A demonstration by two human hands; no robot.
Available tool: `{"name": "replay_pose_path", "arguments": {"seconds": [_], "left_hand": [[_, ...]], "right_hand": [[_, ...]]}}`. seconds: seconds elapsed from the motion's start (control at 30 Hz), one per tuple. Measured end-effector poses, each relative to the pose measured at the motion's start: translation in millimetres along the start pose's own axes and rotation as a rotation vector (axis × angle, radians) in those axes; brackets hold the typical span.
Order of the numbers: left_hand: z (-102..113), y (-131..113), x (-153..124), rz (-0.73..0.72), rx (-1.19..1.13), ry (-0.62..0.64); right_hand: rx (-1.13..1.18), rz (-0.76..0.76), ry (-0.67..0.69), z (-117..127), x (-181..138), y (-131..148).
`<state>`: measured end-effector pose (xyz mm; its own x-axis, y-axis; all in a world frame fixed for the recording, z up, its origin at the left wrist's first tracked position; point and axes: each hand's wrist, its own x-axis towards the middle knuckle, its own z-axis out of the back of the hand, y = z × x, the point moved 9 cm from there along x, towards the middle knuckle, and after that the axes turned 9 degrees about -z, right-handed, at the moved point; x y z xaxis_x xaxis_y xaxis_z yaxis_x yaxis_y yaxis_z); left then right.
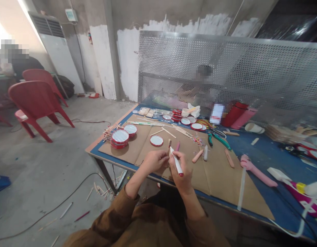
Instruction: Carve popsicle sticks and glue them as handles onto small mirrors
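Observation:
My right hand point(183, 173) is closed around a white marker point(177, 163) with a red end, its tip pointing away from me. Its tip meets a small wooden stick point(169, 143) that stands up between my hands. My left hand point(153, 161) pinches the lower part of this stick, which the fingers partly hide. Both hands are over the cardboard sheet point(144, 147) near the table's front edge. Just beyond them lie a round red-rimmed white lid point(156, 140) and a pink pen-like piece point(178, 146).
Stacked red-rimmed lids point(119, 136) stand left. Wooden pieces point(198, 156), pliers point(222, 141) and a pink glue gun point(258, 171) lie right. A perforated metal screen point(168, 58) borders the back, a person visible behind it. Red chairs point(37, 103) stand at left; sticks litter the floor.

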<state>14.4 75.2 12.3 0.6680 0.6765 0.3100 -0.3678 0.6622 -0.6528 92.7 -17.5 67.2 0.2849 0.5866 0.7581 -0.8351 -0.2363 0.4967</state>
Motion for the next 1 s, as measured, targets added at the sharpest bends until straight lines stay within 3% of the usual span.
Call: {"name": "replay_pose_path", "arguments": {"seconds": [0.27, 1.0], "left_hand": [[1.1, -2.4, -0.8, -0.017, -0.014, -0.01], [1.1, -2.3, -0.6, -0.004, -0.012, 0.0]], "right_hand": [[0.007, -0.06, 0.025, -2.2, -3.1, -7.8], [0.012, -0.025, 0.034, -2.7, -1.3, -2.6]]}}
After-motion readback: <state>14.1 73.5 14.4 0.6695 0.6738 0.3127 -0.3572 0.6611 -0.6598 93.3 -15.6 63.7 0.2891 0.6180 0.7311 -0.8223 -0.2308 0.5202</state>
